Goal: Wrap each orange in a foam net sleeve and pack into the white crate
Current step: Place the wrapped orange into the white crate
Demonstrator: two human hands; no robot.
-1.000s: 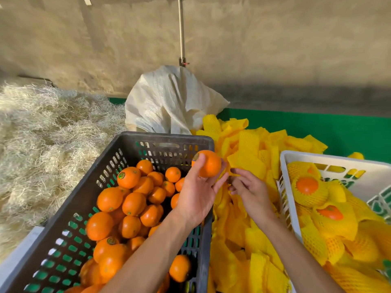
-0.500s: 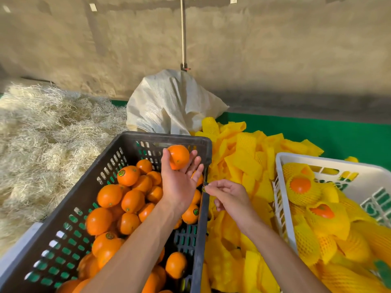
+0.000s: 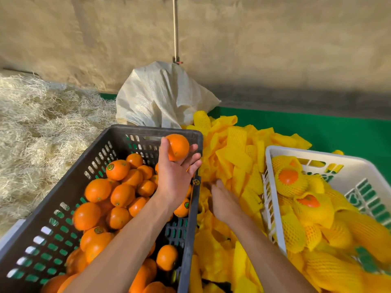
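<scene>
My left hand (image 3: 176, 176) is raised palm up over the dark crate (image 3: 101, 149), holding one bare orange (image 3: 177, 146) at its fingertips near the crate's far right corner. Below it the dark crate is piled with several loose oranges (image 3: 118, 195). My right hand (image 3: 224, 199) reaches palm down into the heap of yellow foam net sleeves (image 3: 232, 157) between the two crates; its fingers are blurred and partly buried, so any hold on a sleeve is hidden. The white crate (image 3: 359, 166) at the right holds several oranges wrapped in yellow sleeves (image 3: 289, 178).
A white woven sack (image 3: 160, 96) slumps behind the dark crate against a rough wall. Pale straw-like wood wool (image 3: 38, 127) covers the left side. A green surface (image 3: 317, 127) lies behind the sleeves and white crate. A thin pole (image 3: 175, 28) stands at the wall.
My left hand kept the orange, swinging from over the sleeves to above the dark crate. My right hand dropped lower and forward into the sleeve heap.
</scene>
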